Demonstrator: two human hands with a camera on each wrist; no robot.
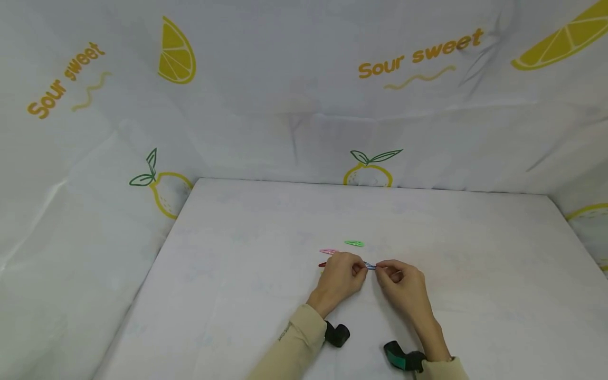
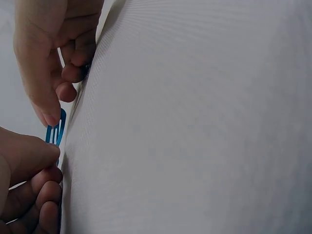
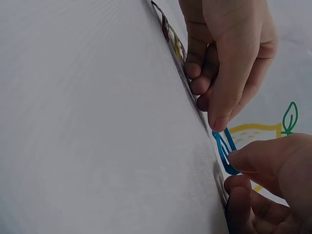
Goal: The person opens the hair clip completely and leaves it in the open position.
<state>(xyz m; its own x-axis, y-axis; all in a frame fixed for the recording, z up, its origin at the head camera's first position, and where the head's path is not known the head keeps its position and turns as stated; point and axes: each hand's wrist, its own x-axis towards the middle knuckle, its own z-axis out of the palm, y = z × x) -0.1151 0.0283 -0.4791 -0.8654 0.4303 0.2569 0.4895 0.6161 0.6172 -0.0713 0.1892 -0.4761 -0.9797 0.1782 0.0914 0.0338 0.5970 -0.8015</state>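
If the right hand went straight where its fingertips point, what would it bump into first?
Probably the left hand, since the right hand points toward it in the head view and both pinch one blue hair clip between them. Exact depth is hard to judge.

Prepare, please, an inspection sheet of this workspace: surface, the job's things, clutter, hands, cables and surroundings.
Surface: white tabletop, flat.
Job's things: blue snap hair clip between both hands; green hair clip lying farther back; pink hair clip and red hair clip by the left hand, both partly hidden. A yellow item is too blurred to identify.
Clutter: nothing seen.
Left hand: pinches the blue clip.
Right hand: pinches the same clip's other end.
Cables: nothing seen.
Surroundings: white sheeting with lemon prints and "Sour sweet" lettering, behind and at both sides.
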